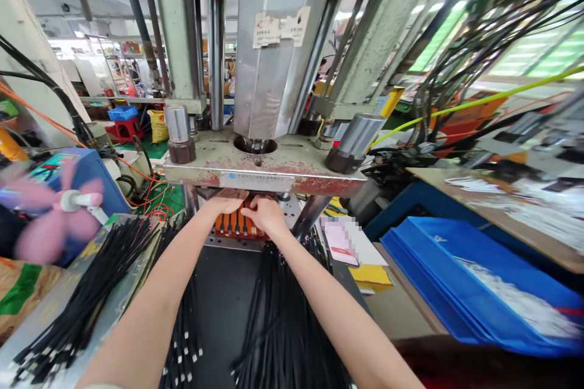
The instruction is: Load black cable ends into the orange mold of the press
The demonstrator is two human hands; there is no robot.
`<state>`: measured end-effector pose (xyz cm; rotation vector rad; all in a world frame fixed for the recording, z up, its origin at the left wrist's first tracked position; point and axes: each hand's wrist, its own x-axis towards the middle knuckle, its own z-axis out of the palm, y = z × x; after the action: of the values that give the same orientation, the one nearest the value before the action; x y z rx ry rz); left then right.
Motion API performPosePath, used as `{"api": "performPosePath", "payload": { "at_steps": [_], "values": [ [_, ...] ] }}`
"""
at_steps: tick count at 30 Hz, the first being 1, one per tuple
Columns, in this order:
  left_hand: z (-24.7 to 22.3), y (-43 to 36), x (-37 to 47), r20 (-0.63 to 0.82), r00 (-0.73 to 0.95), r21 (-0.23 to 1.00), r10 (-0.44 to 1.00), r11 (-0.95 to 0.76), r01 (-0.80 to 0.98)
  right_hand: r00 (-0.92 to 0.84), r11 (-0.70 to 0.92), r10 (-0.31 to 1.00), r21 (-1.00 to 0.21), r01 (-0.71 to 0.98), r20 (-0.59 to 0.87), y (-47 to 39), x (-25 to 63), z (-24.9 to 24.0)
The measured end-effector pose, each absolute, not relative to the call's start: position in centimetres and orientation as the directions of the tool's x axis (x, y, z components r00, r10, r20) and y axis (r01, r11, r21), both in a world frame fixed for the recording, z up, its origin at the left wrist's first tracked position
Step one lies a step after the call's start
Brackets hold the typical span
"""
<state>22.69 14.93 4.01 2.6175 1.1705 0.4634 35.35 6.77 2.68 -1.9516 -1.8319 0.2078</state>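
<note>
Both hands reach under the press plate [269, 177] to an orange-brown mould block [235, 223] that has several black cable ends lying across it. My left hand [228, 200] rests over the block's back left part, its fingers together and partly hidden under the plate. At the right side of the block, my right hand [264, 214] has its thumb and fingers bent over the cable ends; what it grips, if anything, is too small to make out. Below the block hangs a thick bundle of black cables [283, 322] between the forearms.
More black cables [91, 285] with metal plugs lie on a tray at the left. A pink fan [68, 200] stands beyond it. Right of the press are papers [340, 240] and stacked blue trays [429, 279] holding white pieces. Steel columns [312, 216] flank the block.
</note>
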Motion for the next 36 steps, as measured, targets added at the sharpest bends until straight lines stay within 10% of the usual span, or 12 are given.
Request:
{"api": "performPosePath", "payload": {
  "at_steps": [6, 12, 19, 25, 36],
  "values": [
    [2.6, 8.5, 16.0, 0.250, 0.633, 0.277, 0.733, -0.680, 0.678, 0.093, 0.044, 0.929, -0.356, 0.934, 0.358, 0.7, 39.6, 1.0],
    [-1.1, 1.7, 10.5, 0.172, 0.221, -0.006, 0.960, -0.223, 0.975, 0.215, -0.211, 0.973, 0.046, 0.976, -0.086, -6.9, 43.4, -3.3],
    [-0.5, 2.1, 10.0, 0.151, 0.258, 0.167, 0.954, -0.282, 0.945, 0.249, -0.237, 0.968, -0.245, 0.940, 0.017, -6.7, 43.1, -2.9],
    [6.6, -0.6, 13.0, 0.360, 0.441, 0.625, 0.822, -0.563, 0.541, -0.050, 0.223, 0.967, -0.735, 0.640, 0.250, -8.7, 38.6, 2.7],
    [13.4, -2.2, 20.1, 0.418, 0.600, 0.754, 0.683, -0.629, 0.191, 0.029, 0.451, 0.881, -0.857, 0.247, 0.472, -7.9, 34.2, 7.7]
  ]
}}
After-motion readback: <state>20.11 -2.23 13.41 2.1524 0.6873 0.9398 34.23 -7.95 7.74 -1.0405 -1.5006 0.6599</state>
